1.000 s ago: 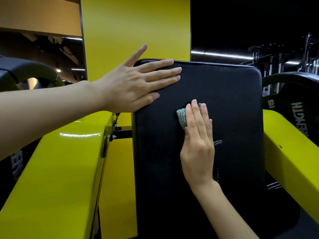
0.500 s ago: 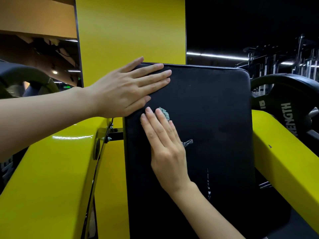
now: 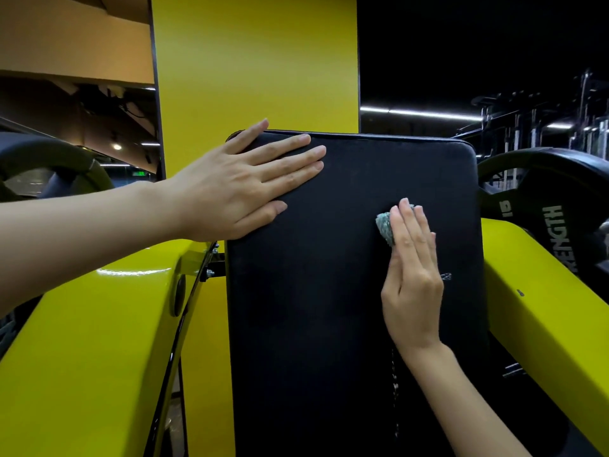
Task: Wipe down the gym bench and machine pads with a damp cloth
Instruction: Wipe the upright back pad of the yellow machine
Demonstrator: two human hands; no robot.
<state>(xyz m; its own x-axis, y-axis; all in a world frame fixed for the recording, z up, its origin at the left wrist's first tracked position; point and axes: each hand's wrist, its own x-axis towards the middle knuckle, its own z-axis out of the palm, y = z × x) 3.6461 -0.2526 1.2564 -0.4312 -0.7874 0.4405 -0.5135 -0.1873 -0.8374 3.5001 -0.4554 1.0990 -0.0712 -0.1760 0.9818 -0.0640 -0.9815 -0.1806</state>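
Note:
A tall black machine pad (image 3: 329, 291) stands upright in front of me between two yellow frame arms. My left hand (image 3: 244, 189) lies flat with straight fingers on the pad's upper left corner. My right hand (image 3: 412, 275) presses a small grey-green cloth (image 3: 385, 227) against the pad's right half with flat fingers. Most of the cloth is hidden under the fingers; a loose thread of it shows beside the hand.
Yellow frame arms run along the left (image 3: 99, 341) and right (image 3: 543, 308) of the pad. A black weight plate (image 3: 557, 225) hangs at the right, another plate (image 3: 49, 166) at the left. A yellow column (image 3: 257, 61) rises behind the pad. Racks stand in the dark background.
My right hand has slid the cloth from the pad's left side, just under my left hand, across to the right half. My left hand stays on the upper left corner.

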